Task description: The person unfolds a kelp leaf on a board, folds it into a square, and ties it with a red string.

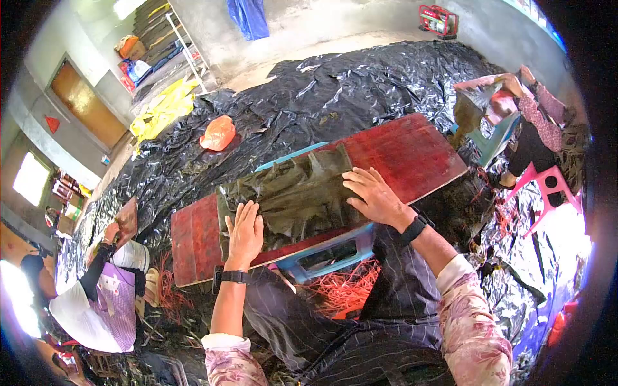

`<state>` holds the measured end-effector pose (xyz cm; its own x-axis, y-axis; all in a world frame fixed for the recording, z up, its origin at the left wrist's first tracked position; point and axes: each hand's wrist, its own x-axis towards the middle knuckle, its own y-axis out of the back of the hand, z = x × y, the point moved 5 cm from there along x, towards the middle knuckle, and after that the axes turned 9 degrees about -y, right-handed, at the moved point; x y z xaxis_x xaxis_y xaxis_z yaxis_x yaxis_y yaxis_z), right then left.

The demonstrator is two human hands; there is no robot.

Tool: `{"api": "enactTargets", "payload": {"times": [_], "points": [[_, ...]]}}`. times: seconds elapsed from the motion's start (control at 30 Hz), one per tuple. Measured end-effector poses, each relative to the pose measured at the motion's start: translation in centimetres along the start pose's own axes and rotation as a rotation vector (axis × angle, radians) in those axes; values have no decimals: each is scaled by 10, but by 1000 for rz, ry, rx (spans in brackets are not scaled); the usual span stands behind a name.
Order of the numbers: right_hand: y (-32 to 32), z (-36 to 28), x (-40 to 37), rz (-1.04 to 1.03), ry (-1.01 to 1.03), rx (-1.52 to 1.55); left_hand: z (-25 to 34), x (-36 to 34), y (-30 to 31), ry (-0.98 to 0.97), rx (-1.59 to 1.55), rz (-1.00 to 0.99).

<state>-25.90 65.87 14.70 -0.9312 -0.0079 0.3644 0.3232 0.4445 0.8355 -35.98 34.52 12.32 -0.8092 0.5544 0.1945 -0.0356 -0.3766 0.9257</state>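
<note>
At eight o'clock, a short stretch of open red wood runs to the left end of the worktop (194, 243). My left hand (245, 235) lies palm down, fingers straight and gripping nothing, on the left part of the dark sheet (293, 199), which spans the middle of the worktop and reaches close to its near edge at six o'clock. My right hand (374, 198) is also flat and loose, at the sheet's three o'clock side; past it, at two o'clock, there is longer open wood.

Round about, a person (118, 302) in purple is at eight o'clock, an orange bag (219, 133) on black plastic (309, 87) at ten. At five o'clock a blue stool (364, 244), red string (347, 284) and my legs (407, 283) crowd underneath. Another person (539, 122) is at two, a pink stool (555, 193) at three.
</note>
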Motion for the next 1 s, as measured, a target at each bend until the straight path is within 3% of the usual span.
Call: {"api": "enactTargets", "payload": {"times": [0.2,0.57,0.7,0.77,0.9,1.0], "points": [[-5,15,-3,77,35,131,10,3,0,-75,136,66],[3,19,2,152,65,230,28,17,7,-91,63,90],[30,35,0,333,-12,304,50,18,12,-134,3,91],[37,42,-5,290,-53,226,57,19,6,-216,21,78],[29,50,-11,112,-21,136,53,14,-5,-196,36,36],[42,37,-4,246,-96,20,54,6,4,-190,81,65]]}}
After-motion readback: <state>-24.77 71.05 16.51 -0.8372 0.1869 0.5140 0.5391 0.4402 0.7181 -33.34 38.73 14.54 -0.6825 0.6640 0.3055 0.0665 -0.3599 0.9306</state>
